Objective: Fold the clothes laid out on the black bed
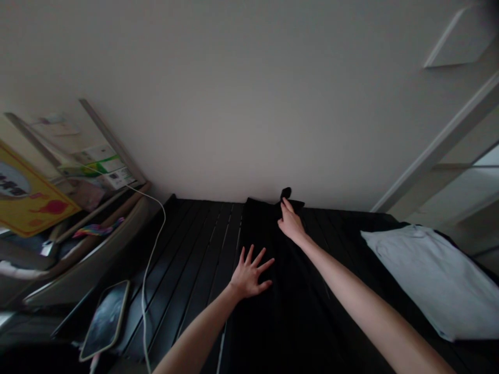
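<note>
A black garment (288, 322) lies lengthwise on the dark slatted surface (187, 259), its far end near the wall. Its exact kind is hard to make out in the dim light. My left hand (251, 274) rests flat on the garment's left part, fingers spread. Farther off, my right hand (291, 222) has its fingers together at the garment's far end, gripping the black cloth. A small bit of that cloth sticks up beyond the fingertips.
A folded light grey cloth (436, 280) lies at the right. On the left are a phone (105, 319), a white cable (150, 254) and a shelf rack holding boxes and a yellow package (35, 197). A pale wall (249, 104) rises behind.
</note>
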### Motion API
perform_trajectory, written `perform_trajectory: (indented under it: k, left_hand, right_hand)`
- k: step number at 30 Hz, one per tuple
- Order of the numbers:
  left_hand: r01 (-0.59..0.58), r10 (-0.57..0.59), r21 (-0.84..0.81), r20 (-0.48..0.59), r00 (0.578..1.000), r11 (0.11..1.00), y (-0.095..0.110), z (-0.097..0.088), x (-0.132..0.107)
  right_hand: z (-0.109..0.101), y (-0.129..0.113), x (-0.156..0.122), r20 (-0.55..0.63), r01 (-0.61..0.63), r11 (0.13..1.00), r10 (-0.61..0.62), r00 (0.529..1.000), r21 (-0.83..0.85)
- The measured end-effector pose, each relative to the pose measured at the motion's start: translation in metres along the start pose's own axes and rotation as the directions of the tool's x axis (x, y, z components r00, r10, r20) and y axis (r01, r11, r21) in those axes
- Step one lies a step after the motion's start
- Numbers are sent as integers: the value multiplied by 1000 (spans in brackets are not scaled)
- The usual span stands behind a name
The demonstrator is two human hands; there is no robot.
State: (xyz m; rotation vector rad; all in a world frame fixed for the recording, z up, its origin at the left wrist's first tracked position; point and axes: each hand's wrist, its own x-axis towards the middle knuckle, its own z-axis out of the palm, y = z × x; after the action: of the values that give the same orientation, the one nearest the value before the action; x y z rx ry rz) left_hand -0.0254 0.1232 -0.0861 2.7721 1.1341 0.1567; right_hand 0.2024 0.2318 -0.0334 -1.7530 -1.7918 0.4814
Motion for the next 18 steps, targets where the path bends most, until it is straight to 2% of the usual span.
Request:
perform_trajectory:
  k: [3,5,7,12,18]
  left_hand:
    - [8,-7,15,-12,1000,1000,-1,3,0]
    - [14,-14,23,-18,1000,1000,-1,4,0]
    - [16,-16,17,-21,1000,1000,-1,5,0]
    - [14,-14,-2,-43,999,1000,-1,6,0]
    - [24,-25,-8,-62,998,1000,-1,9,0]
  right_hand:
    - [37,-19,8,133,72,994,-83,988,80]
    - [55,-19,4,211,93,987,-119,970,129]
    - [64,-13,-6,252,95,982,-135,958,166]
    - [55,14,-55,209,79,976,-122,970,203]
    - [30,27,-142,196,32,982,-69,978,186]
